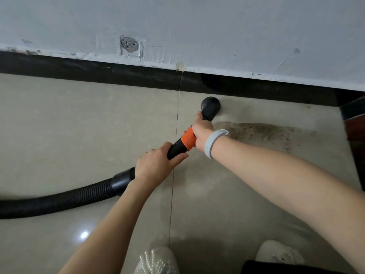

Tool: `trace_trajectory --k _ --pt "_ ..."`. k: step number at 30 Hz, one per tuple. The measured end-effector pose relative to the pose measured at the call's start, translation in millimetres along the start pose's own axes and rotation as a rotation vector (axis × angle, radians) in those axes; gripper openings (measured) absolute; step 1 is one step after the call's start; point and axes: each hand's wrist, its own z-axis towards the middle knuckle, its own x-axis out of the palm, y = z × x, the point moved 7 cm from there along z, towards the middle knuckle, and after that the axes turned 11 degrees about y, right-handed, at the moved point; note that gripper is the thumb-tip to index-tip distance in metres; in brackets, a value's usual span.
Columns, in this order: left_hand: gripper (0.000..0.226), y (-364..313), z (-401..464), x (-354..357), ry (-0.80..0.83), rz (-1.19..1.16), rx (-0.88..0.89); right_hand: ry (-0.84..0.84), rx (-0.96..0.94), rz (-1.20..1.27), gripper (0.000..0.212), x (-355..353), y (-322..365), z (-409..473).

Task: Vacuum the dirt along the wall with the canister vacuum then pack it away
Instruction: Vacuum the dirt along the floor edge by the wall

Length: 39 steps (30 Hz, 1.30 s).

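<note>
Both hands, left hand (pixel 156 165) and right hand (pixel 201 133), grasp the vacuum wand (pixel 182 142); its nozzle (pixel 210 106) sits left of the dirt patch (pixel 254 133), nearer the right hand.

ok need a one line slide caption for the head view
Both hands, left and right, grip the vacuum wand, its nozzle by the baseboard, beside the dirt patch.

The floor (pixel 79 125) is pale beige glossy tile, with 1 thin grout line (pixel 174 155) running from the black baseboard (pixel 98 71) toward the viewer. A patch of brownish dirt (pixel 254 133) lies on it near the baseboard, and the round black nozzle (pixel 210 104) sits on the tile just left of that patch. The ribbed black hose (pixel 59 200) trails across the tile at the left, and 2 light shoes (pixel 158 261) (1 studded with pearl-like beads) stand on it at the bottom edge.
</note>
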Motion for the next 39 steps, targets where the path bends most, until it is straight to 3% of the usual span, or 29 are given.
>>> trace_trajectory --k 4,7,16,20,24,27,30,32,39 --pt "0.045 -32 3 11 0.095 -0.025 0.08 -0.057 0.06 -0.025 0.045 -39 -5 6" --pt "0.044 -33 -3 11 0.066 -0.035 0.061 0.064 0.094 0.05 0.044 -41 -11 2" --pt "0.041 49 -63 13 0.029 -0.502 -0.065 0.441 0.173 0.407 0.03 52 -59 -42" --pt "0.036 61 -74 18 0.068 -0.67 -0.078 0.404 0.115 0.231 0.032 65 -68 -47" --pt "0.037 49 -65 21 0.157 -0.783 -0.057 0.279 0.085 0.158 0.051 49 -64 -42" --pt "0.038 31 -53 21 0.19 -0.772 -0.035 0.253 0.052 0.269 0.047 33 -62 -38" --pt "0.038 17 -47 25 0.224 -0.794 -0.035 0.292 0.014 0.367 0.03 28 -60 -39" --pt "0.037 12 -46 28 0.215 -0.748 -0.035 0.225 0.012 0.346 0.022 22 -61 -40" --pt "0.045 36 -78 19 -0.076 -0.2 -0.119 0.172 0.017 0.23 0.036 21 -54 -41"
